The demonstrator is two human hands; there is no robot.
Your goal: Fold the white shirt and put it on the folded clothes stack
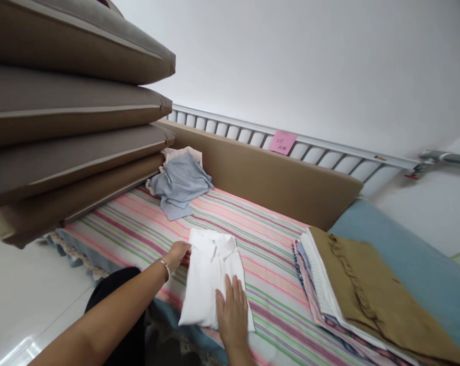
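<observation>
A white collared shirt (205, 284), folded into a neat rectangle, lies on the striped bedsheet (268, 264) with its collar pointing away from me. My left hand (179, 254) pinches the shirt's left edge just below the collar; its fingertips are partly hidden behind the fabric. Flat on the lower right part of the shirt rests my right hand (233, 310), fingers stretched out. To the right is a stack of folded clothes, with a mustard-brown garment (363, 284) on top. A crumpled grey-blue garment (184, 178) lies near the far left corner, over a pale one.
Thick brown cushions (77, 107) are piled high on the left. A long brown panel (260, 168) stands along the back, before a white radiator (245, 136) bearing a pink note (283, 142). A blue surface (401, 239) extends beyond the stack.
</observation>
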